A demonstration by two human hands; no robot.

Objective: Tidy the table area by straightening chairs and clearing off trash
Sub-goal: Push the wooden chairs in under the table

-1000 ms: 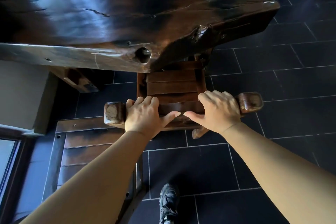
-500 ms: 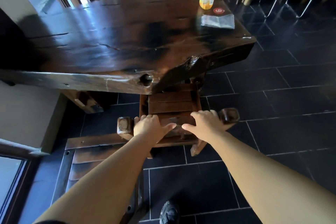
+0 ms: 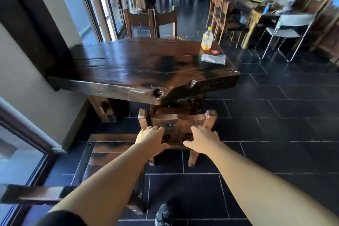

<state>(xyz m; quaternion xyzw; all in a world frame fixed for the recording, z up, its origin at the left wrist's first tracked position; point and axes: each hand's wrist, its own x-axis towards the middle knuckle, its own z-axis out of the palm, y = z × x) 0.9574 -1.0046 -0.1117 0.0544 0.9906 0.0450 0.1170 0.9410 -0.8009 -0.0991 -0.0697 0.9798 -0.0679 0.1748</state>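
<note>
Black shoe (image 3: 163,214) at 6 o'clock on dark tiled floor (image 3: 275,134). Further out, left hand (image 3: 151,138) and right hand (image 3: 202,140) side by side against the back of a wooden chair (image 3: 176,124); fingers spread, each grip open, flat on the wood, closed round nothing. Chair seat tucked under the near edge of the dark wooden desk (image 3: 137,64). Toward 1 o'clock on the far right corner of the desk: clear wrapper (image 3: 213,58), red coaster (image 3: 215,51), yellow bottle (image 3: 207,39) upright. Beyond at 12 o'clock, two more chairs (image 3: 152,21).
</note>
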